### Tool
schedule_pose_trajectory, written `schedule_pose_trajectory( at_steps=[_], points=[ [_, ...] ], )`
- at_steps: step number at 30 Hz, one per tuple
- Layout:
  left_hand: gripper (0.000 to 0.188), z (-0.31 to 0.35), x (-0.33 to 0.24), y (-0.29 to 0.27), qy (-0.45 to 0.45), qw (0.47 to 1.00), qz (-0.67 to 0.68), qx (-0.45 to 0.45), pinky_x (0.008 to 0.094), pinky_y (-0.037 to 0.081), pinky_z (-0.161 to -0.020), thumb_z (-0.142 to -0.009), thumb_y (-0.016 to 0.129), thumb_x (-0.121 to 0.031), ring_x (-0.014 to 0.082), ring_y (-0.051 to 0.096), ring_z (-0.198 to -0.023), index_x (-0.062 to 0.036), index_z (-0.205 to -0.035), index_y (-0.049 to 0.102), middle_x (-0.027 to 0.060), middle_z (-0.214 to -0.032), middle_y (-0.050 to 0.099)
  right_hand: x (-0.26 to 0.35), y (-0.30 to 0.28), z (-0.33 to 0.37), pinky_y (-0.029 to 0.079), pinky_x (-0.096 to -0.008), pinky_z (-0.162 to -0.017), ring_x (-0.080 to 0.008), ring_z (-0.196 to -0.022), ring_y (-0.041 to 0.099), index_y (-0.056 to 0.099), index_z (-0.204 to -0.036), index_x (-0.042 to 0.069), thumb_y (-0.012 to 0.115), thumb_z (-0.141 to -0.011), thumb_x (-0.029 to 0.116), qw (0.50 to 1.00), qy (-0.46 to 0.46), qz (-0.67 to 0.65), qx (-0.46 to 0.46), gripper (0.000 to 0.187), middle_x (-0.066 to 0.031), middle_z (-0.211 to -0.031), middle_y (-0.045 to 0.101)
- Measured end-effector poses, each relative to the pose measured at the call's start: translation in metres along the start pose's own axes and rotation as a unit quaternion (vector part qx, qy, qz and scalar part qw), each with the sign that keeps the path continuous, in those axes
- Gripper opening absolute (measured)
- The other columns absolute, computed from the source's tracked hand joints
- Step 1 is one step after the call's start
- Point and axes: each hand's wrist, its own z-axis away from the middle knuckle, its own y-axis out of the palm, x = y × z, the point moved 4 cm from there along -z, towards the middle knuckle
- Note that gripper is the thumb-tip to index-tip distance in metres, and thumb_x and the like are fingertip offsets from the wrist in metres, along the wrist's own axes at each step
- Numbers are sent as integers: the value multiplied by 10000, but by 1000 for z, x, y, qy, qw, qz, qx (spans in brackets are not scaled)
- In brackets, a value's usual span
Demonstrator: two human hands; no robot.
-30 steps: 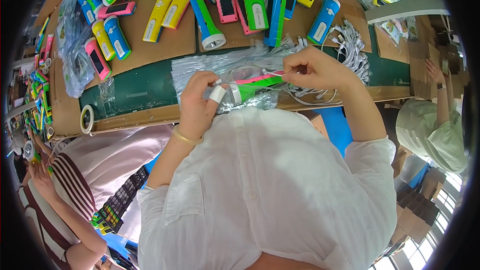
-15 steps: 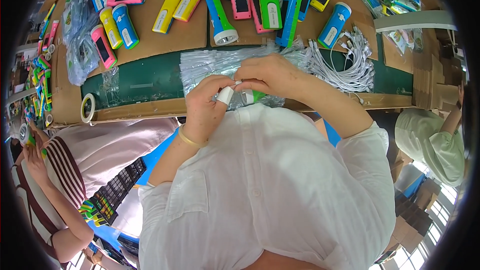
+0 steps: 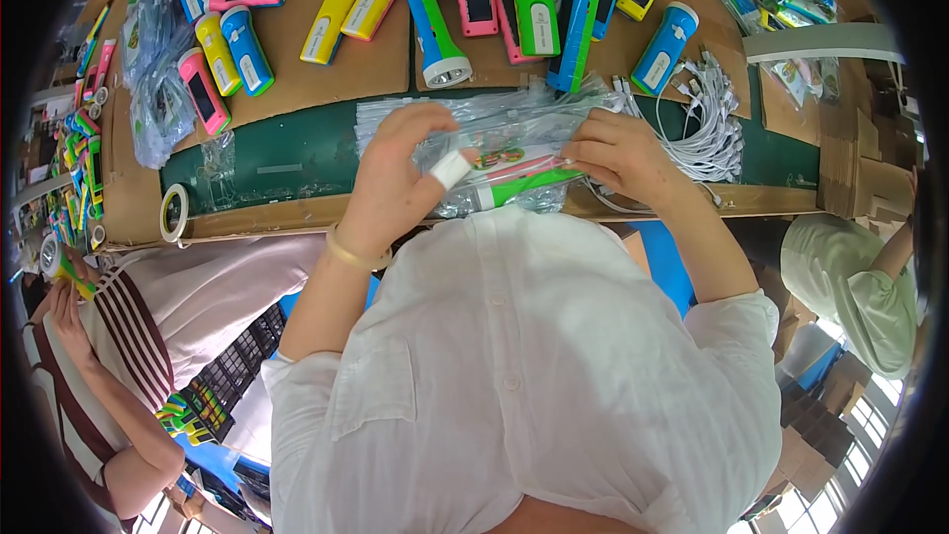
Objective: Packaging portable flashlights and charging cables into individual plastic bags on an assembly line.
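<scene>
A pink-and-green flashlight (image 3: 529, 186) lies inside a clear plastic bag (image 3: 499, 133) in front of me, at the table's near edge. A small printed patch with red and green shows through the plastic. My left hand (image 3: 395, 173) is at the bag's left side, fingers apart, with a white wrap (image 3: 451, 169) around the thumb. At the bag's right end, my right hand (image 3: 625, 156) has its fingers closed on the plastic, beside the flashlight. More flat clear bags (image 3: 381, 119) lie beneath and behind.
Several colourful flashlights (image 3: 435, 35) lie on cardboard at the back. A bundle of white cables (image 3: 707, 138) is at the right, a tape roll (image 3: 174, 215) at the left edge. Crumpled plastic bags (image 3: 158, 89) are at far left. Other people sit at both sides.
My hands, close together at the bag before, have moved apart: left hand to the left and opened, right hand to the right end. More of the bagged flashlight shows.
</scene>
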Motion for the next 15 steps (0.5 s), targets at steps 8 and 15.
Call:
schedule_pose_trajectory(
  at_steps=[8, 15],
  points=[
    [331, -27, 22, 69, -33, 975, -127, 180, 472, 528, -828, -763, 722, -56, 416, 657, -974, -23, -1090, 683, 208, -1035, 695, 0, -3, 15, 481, -392, -579, -273, -689, 620, 681, -964, 89, 755, -806, 105, 1000, -6, -17, 2, 175, -64, -780, 604],
    [266, -12, 8, 75, -34, 983, -97, 150, 491, 531, -774, -723, 673, -16, 418, 637, -941, -36, -981, 615, 179, -1069, 641, -59, -77, 42, 418, -207, -629, -26, -742, 517, 669, -1033, 16, 664, -985, 80, 889, 346, -242, -177, 80, 37, -822, 602]
  ],
)
